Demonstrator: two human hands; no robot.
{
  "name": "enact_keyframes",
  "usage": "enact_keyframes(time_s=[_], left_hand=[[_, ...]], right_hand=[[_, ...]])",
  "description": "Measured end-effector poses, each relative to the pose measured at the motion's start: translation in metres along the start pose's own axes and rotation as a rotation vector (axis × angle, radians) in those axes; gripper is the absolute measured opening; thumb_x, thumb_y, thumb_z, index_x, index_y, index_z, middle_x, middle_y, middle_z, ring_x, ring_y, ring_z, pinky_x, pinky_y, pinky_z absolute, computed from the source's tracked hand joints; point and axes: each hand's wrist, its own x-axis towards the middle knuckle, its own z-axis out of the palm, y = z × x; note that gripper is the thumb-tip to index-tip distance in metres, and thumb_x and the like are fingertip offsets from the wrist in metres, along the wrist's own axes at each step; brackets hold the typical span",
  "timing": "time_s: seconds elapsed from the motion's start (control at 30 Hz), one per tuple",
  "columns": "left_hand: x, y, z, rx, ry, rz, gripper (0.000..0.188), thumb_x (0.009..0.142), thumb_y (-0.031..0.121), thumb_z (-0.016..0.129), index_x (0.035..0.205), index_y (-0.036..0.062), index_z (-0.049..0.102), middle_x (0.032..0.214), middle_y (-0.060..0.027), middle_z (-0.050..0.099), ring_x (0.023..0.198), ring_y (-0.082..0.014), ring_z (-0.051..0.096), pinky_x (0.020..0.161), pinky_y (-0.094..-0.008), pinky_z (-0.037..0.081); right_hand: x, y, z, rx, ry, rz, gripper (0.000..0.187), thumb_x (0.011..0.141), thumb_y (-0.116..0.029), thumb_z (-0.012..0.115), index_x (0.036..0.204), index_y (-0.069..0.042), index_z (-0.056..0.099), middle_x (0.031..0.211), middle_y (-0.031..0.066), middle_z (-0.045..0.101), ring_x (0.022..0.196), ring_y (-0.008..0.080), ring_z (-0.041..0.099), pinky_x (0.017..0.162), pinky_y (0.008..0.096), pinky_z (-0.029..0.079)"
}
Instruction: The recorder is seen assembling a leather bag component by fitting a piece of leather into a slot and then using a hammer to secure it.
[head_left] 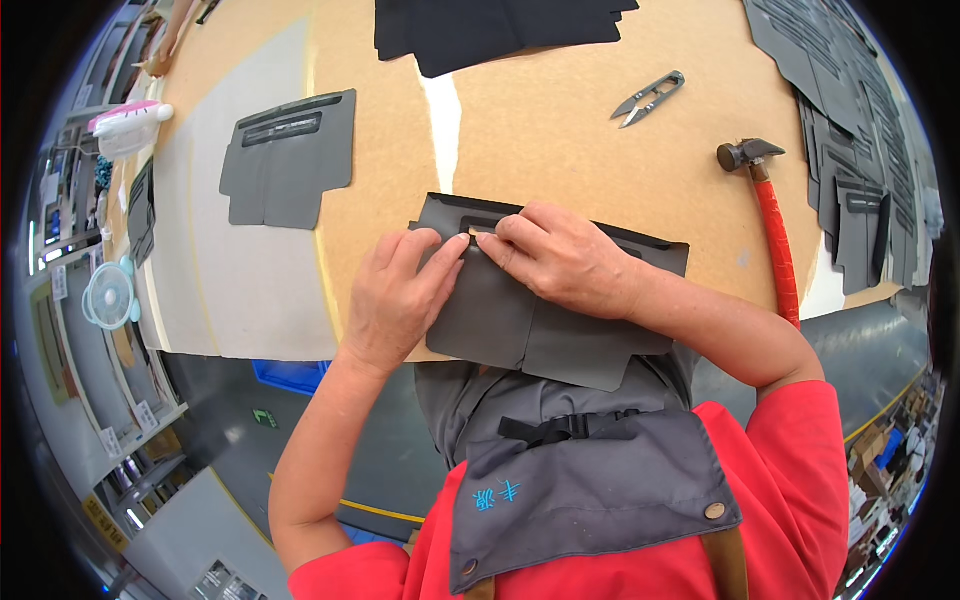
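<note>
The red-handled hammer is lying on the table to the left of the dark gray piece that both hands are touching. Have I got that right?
Not quite: the head view shows the red-handled hammer to the right of the dark gray piece, not the left. It does lie on the table, and the left hand and right hand both touch that piece.

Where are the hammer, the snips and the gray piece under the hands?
Hammer (774, 235), head view: its red handle.
Snips (645, 94), head view: one metal arm.
Gray piece (495, 310), head view: panel left of the crease.
</note>
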Motion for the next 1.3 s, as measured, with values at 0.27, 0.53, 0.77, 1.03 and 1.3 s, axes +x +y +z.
enact_keyframes(time_s=[0.27, 0.53, 0.77, 1.03, 1.3], left_hand=[[-0.008, 0.011, 0.007, -0.11, 0.062, -0.099, 0.037, 0.082, -0.001, 0.071, 0.119, 0.0051, 0.071, 0.108, -0.0076, 0.064, 0.095, -0.0271, 0.062, 0.082, -0.0395, 0.051], [-0.018, 0.033, 0.028, -0.1, 0.107, -0.19, 0.044, 0.083, -0.006, 0.067, 0.126, 0.0016, 0.07, 0.116, -0.0093, 0.066, 0.103, -0.0286, 0.061, 0.091, -0.0404, 0.051], [-0.022, 0.034, 0.03, -0.108, 0.118, -0.203, 0.049, 0.081, -0.006, 0.067, 0.129, 0.0033, 0.068, 0.116, -0.009, 0.065, 0.104, -0.0277, 0.06, 0.092, -0.0403, 0.051], [-0.018, 0.04, 0.026, 0.017, 0.048, -0.168, 0.045, 0.084, 0.0, 0.063, 0.128, 0.0044, 0.069, 0.123, -0.0083, 0.062, 0.11, -0.0253, 0.06, 0.093, -0.0382, 0.049], [-0.018, 0.043, 0.029, -0.06, 0.052, -0.15, 0.041, 0.087, 0.003, 0.061, 0.127, 0.0017, 0.068, 0.122, -0.0085, 0.063, 0.116, -0.0249, 0.062, 0.094, -0.0375, 0.048]], right_hand=[[-0.001, 0.002, -0.001, 0.002, -0.001, -0.001, 0.044, 0.08, -0.013, 0.064, 0.12, 0.004, 0.066, 0.096, 0.0064, 0.056, 0.086, 0.0205, 0.055, 0.079, 0.0316, 0.05], [0.001, 0.0, -0.011, 0.095, -0.032, 0.059, 0.035, 0.082, -0.011, 0.064, 0.115, 0.002, 0.066, 0.095, 0.0085, 0.056, 0.088, 0.0237, 0.057, 0.079, 0.0348, 0.051], [-0.012, -0.002, -0.022, 0.25, -0.042, 0.244, 0.048, 0.074, 0.001, 0.075, 0.121, -0.004, 0.068, 0.1, 0.0079, 0.062, 0.088, 0.0252, 0.061, 0.075, 0.0357, 0.054], [-0.011, 0.0, -0.033, 0.106, -0.093, 0.1, 0.042, 0.077, -0.001, 0.072, 0.12, -0.005, 0.069, 0.1, 0.0085, 0.062, 0.086, 0.0252, 0.061, 0.074, 0.035, 0.054], [-0.009, 0.002, -0.047, 0.464, -0.193, 0.429, 0.025, 0.087, -0.002, 0.074, 0.111, -0.005, 0.071, 0.092, 0.0085, 0.067, 0.085, 0.0257, 0.063, 0.074, 0.0376, 0.054]])
